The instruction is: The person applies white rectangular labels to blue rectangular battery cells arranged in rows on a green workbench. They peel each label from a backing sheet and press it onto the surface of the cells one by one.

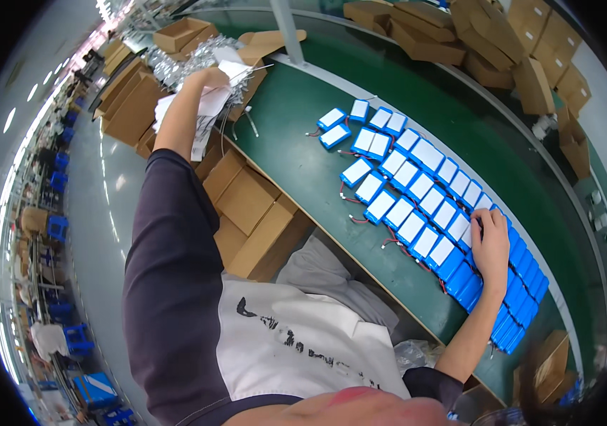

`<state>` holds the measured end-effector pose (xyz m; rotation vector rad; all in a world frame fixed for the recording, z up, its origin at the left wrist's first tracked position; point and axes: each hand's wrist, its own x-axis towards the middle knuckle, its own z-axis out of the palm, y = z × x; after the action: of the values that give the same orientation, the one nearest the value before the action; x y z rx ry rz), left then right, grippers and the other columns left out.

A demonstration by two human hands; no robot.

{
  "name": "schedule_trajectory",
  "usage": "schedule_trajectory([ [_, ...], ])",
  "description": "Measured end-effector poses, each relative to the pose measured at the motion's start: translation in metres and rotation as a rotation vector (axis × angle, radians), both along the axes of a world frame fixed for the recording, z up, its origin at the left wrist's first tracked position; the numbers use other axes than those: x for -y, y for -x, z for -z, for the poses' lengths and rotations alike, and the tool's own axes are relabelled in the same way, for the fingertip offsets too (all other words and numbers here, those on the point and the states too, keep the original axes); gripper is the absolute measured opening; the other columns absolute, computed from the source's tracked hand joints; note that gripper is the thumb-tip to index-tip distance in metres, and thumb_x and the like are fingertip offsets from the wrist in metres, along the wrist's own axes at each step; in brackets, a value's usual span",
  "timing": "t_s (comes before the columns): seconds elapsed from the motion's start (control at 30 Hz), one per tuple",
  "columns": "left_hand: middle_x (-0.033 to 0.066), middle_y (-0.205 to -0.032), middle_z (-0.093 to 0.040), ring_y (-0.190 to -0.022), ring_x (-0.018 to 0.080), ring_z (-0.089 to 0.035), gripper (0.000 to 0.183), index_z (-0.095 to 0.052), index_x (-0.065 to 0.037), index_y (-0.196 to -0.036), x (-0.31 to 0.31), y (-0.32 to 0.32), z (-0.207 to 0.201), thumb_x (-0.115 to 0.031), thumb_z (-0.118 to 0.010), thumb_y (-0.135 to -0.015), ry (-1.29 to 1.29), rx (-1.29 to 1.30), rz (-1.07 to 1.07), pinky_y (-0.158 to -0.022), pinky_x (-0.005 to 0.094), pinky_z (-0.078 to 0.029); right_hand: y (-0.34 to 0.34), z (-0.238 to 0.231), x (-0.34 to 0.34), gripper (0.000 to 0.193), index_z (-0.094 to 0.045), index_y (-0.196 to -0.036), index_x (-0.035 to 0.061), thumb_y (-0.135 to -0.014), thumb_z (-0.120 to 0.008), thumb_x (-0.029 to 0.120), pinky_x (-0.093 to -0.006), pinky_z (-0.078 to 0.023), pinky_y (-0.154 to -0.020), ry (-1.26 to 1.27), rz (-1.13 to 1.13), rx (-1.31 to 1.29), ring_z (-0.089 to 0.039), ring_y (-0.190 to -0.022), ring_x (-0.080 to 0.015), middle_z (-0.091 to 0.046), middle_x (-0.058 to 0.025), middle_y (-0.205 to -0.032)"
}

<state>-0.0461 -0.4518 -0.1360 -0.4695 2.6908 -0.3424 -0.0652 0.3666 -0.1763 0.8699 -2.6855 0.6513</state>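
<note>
Rows of blue battery packs lie on the green worktable, many topped with a white label and several trailing thin red leads. My right hand rests over the packs on the right, its fingers bent down onto one at the border between labelled and plain ones. Far off to the left, my left hand reaches in among white sheets of paper above an open carton. Crumpled silvery material lies beside it. The sheets and the angle hide the left fingers, so their grip does not show.
A metal post rises at the table's far edge. Open cardboard boxes stand below the table's left edge. More cartons pile up beyond the far side. Loose white cable ties lie at the table's left corner.
</note>
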Motion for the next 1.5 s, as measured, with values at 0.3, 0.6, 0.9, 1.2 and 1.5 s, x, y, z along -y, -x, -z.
schedule_trajectory([
  [0.3, 0.0169, -0.104, -0.076, -0.098, 0.0373, -0.072, 0.027, -0.077, -0.012, -0.109, -0.175, 0.020, -0.054, -0.026, -0.058, -0.097, -0.122, -0.930, 0.210, -0.088, 0.0483, -0.057, -0.001, 0.001, -0.001, 0.007, -0.067, -0.100, 0.0079, -0.096, -0.064, 0.011, -0.0422, -0.051, -0.085, 0.014, 0.019, 0.031, -0.059, -0.100, -0.0327, -0.060, -0.0122, -0.099],
  [0.6, 0.0138, -0.108, -0.076, -0.102, 0.0375, -0.071, 0.025, -0.075, -0.013, -0.113, -0.266, 0.138, 0.034, -0.019, -0.060, -0.094, -0.305, -0.788, 0.397, -0.091, 0.0486, -0.056, 0.003, 0.004, -0.003, 0.007, -0.067, -0.100, 0.0070, -0.096, -0.063, 0.011, -0.0411, -0.050, -0.085, 0.017, 0.009, 0.020, -0.059, -0.097, -0.0320, -0.061, -0.0111, -0.097],
  [0.9, 0.0168, -0.122, -0.073, -0.103, 0.0363, -0.074, 0.029, -0.075, -0.014, -0.120, -0.272, 0.226, 0.087, -0.014, -0.059, -0.095, 0.039, -0.585, 0.242, -0.085, 0.0477, -0.062, 0.008, 0.006, -0.007, 0.008, -0.068, -0.101, 0.0105, -0.093, -0.068, 0.013, -0.0432, -0.053, -0.083, 0.033, 0.011, 0.038, -0.060, -0.099, -0.0333, -0.060, -0.0112, -0.095],
  [1.2, 0.0150, -0.106, -0.073, -0.093, 0.0356, -0.075, 0.016, -0.072, -0.007, -0.096, -0.246, 0.215, 0.093, -0.014, -0.058, -0.095, 0.203, -0.726, 0.471, -0.075, 0.0480, -0.062, 0.007, 0.007, -0.001, 0.006, -0.069, -0.098, 0.0092, -0.092, -0.068, 0.011, -0.0419, -0.051, -0.084, 0.050, 0.001, 0.066, -0.059, -0.099, -0.0324, -0.061, -0.0108, -0.097],
  [1.5, 0.0114, -0.095, -0.078, -0.092, 0.0319, -0.076, 0.027, -0.080, -0.018, -0.105, -0.140, 0.089, -0.042, -0.038, -0.072, -0.089, -0.004, -0.924, 0.127, -0.081, 0.0449, -0.060, 0.005, 0.005, -0.002, 0.005, -0.067, -0.099, 0.0068, -0.094, -0.066, 0.008, -0.0411, -0.050, -0.083, 0.040, -0.007, 0.038, -0.058, -0.096, -0.0316, -0.058, -0.0110, -0.095],
])
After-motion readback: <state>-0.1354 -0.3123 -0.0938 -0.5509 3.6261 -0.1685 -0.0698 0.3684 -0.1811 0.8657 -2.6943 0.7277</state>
